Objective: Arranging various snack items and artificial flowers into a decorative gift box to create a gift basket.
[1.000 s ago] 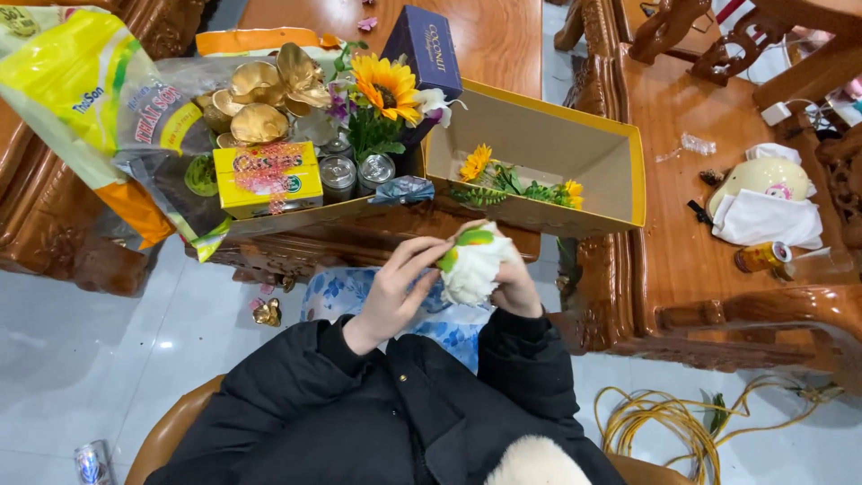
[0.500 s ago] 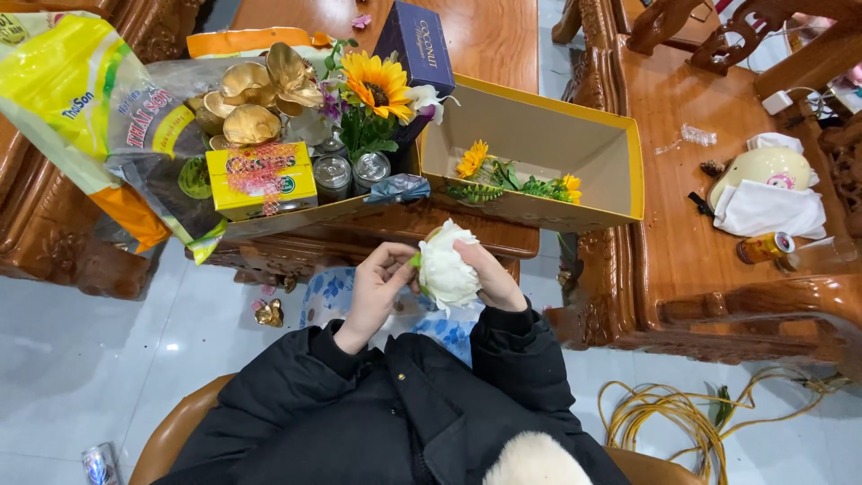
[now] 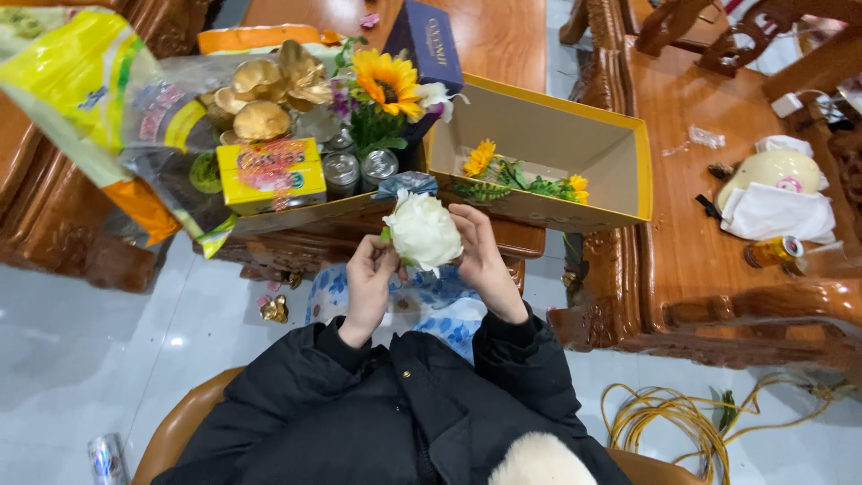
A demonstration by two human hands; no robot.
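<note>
Hands: left [image 3: 370, 280], right [image 3: 482, 260] cup white flower [image 3: 423, 232] (yellow box [image 3: 548, 135] just beyond).

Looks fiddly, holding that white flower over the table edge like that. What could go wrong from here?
1. The white flower is held between the left hand and right hand, clear of the table; a slip would probably drop it to the lap or floor.
2. The yellow box overhangs the table edge; a nudge might tip it.
3. The sunflower arrangement stands close; reaching forward could knock it.
</note>
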